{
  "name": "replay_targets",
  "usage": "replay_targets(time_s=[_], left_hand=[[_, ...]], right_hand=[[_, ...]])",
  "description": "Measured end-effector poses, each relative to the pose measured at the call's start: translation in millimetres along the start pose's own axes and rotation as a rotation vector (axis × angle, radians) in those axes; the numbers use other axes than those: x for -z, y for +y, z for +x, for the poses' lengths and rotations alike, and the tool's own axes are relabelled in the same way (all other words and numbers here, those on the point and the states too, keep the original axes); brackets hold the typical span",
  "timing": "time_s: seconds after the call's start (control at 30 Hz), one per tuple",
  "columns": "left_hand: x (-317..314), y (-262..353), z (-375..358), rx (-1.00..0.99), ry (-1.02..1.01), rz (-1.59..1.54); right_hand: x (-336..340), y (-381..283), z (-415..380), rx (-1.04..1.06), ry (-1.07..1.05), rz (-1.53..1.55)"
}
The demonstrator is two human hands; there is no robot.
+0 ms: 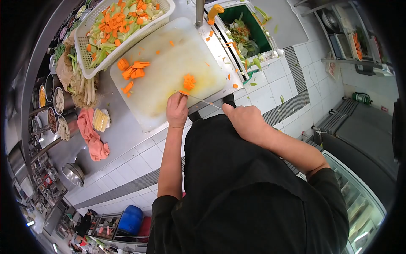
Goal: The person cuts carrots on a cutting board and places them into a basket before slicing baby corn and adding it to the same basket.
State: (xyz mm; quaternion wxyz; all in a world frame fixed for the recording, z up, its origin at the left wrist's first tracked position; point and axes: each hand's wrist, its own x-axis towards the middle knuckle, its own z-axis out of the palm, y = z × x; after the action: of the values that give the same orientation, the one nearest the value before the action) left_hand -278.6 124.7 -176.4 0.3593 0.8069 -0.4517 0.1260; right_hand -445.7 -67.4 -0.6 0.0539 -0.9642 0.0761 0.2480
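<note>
Bimanually held: carrot piece (183, 92) and knife (203, 101)

The left hand (176, 111) pinches the carrot piece; the right hand (245, 121) grips the knife, its blade at that piece. Just beyond the left hand, carrot slices (189, 81) lie on a cutting board (177, 61); farther off, a perforated basket (135, 39) contains cut vegetables (114, 27).

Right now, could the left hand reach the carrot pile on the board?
Probably yes: bare cutting board lies between the left hand and the carrot pile, though that hand holds a carrot piece.
</note>
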Motion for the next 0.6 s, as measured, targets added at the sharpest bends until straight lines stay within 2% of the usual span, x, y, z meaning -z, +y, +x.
replay_targets(time_s=[0.37,0.6], left_hand=[[-2,-2,0,-0.031,0.019,0.021],[-2,-2,0,-0.029,0.010,0.006]], right_hand=[[5,-9,16,-0.005,-0.071,0.008],[-13,-6,33,0.048,-0.018,0.057]])
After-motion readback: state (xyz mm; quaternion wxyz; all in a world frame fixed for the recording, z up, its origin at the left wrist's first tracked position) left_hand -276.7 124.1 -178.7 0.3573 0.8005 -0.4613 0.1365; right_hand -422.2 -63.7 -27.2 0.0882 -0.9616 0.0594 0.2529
